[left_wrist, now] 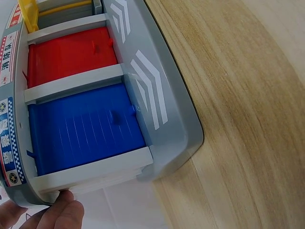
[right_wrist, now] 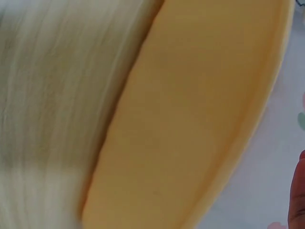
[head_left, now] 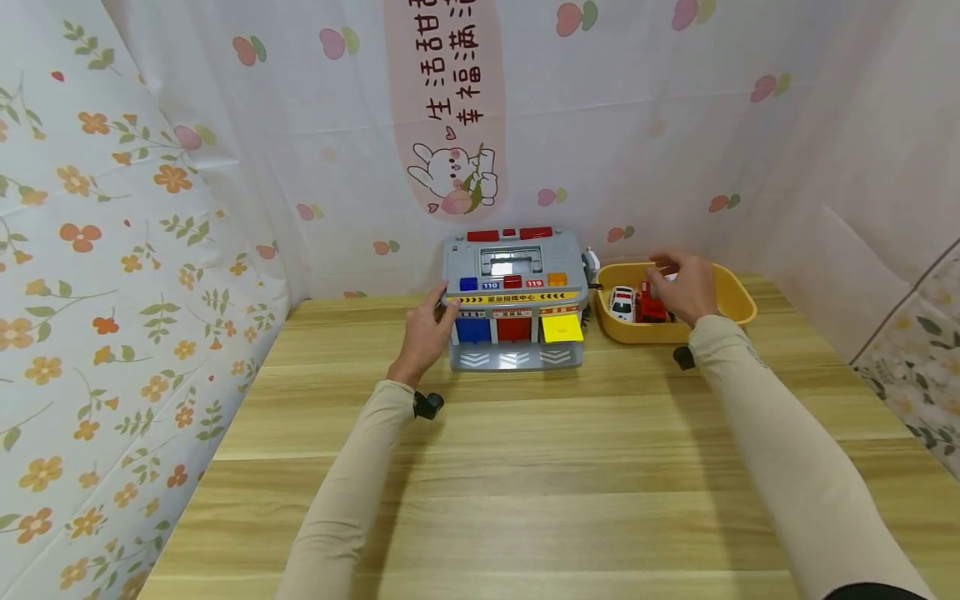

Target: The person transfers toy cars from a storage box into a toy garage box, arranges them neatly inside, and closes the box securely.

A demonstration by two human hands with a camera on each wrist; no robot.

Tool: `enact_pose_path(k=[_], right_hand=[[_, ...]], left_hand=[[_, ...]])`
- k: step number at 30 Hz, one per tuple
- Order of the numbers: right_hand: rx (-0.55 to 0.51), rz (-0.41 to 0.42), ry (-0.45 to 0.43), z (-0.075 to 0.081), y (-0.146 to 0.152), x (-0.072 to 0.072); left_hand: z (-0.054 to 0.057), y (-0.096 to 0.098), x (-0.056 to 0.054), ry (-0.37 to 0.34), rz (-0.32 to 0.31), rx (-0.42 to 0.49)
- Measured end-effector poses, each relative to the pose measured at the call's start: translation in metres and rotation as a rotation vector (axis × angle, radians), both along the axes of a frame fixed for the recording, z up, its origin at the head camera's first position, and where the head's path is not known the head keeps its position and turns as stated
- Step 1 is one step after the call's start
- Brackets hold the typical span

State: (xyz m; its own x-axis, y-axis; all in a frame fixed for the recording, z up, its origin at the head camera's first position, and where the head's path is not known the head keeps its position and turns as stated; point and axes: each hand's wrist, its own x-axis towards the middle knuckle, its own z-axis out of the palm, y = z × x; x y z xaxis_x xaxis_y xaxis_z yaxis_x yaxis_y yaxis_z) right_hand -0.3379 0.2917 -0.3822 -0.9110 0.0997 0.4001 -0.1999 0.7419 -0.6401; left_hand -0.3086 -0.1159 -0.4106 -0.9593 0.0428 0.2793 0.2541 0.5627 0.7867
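A grey toy garage (head_left: 517,283) stands at the back of the table, with blue, red and yellow doors. The yellow door (head_left: 562,327) is swung up and the blue door (left_wrist: 88,126) is down. My left hand (head_left: 426,337) holds the garage's left roof corner; its fingers (left_wrist: 69,214) bend against the side wall. Over the yellow bin (head_left: 637,333) hovers my right hand (head_left: 686,287), its fingers loosely bent and thumb apart. Beneath and beside it are a white toy car (head_left: 622,303) and a red toy vehicle (head_left: 649,307), partly hidden by the hand.
The wooden table (head_left: 480,483) runs from the garage toward me. A patterned cloth (head_left: 337,208) hangs right behind the garage and bin. On the garage's right side sticks out a small grey-white part (head_left: 591,262), close to the bin.
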Motion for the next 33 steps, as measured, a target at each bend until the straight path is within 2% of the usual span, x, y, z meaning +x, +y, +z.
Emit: enact_pose_path(k=[10,15,25,33], right_hand=[[0.028,-0.091,-0.093,-0.009,0.015,-0.001],[0.038,-0.092,-0.130,-0.012,0.024,-0.001],[0.141,-0.093,-0.173,-0.015,0.035,-0.005],[0.241,-0.069,-0.166,-0.022,0.045,-0.008]], left_hand=[[0.000,-0.001,0.000,-0.005,0.007,0.001],[0.000,0.000,0.000,-0.002,0.008,0.006],[0.000,0.000,-0.001,0.001,0.008,0.013],[-0.002,0.000,0.000,0.004,0.000,0.020]])
